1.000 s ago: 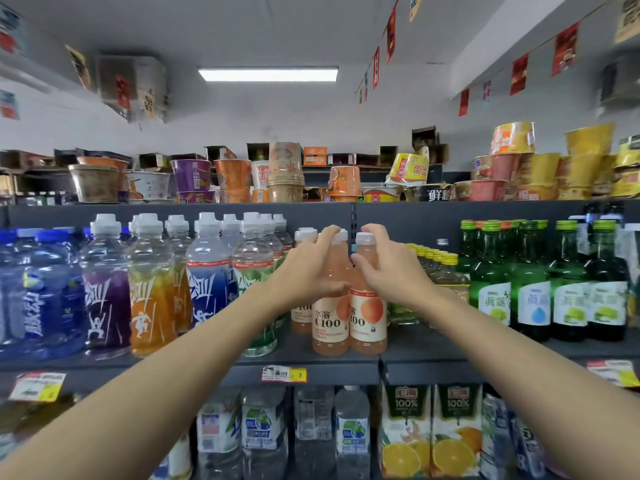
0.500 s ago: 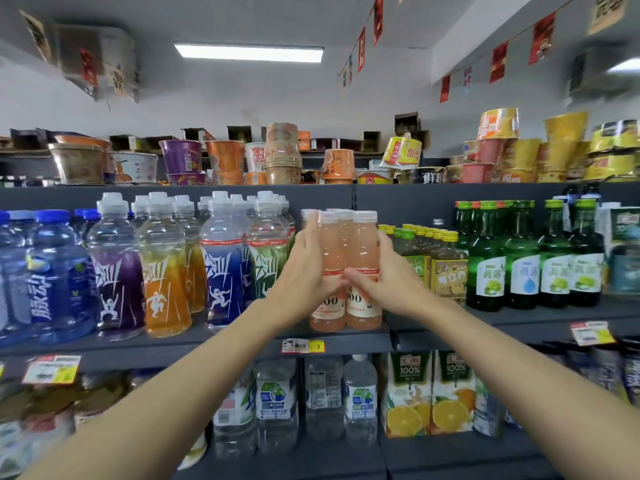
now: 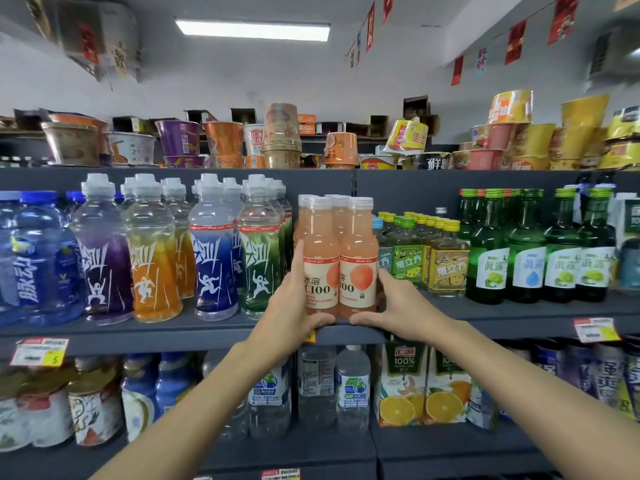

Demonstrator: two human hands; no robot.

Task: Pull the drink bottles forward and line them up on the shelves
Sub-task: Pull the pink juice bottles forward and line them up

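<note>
Two pink C100 drink bottles stand side by side at the front edge of the middle shelf, with more pink bottles behind them. My left hand grips the left pink bottle low on its side, thumb under its base. My right hand grips the right pink bottle the same way from the right. Both bottles are upright and touch each other.
Sports drink bottles fill the shelf to the left, small yellow-capped bottles and green glass bottles to the right. Instant noodle cups sit on the shelf above. Water bottles and juice cartons stand below.
My hands slid down from the bottle necks to the bases, and the two pink bottles now stand at the shelf's front edge.
</note>
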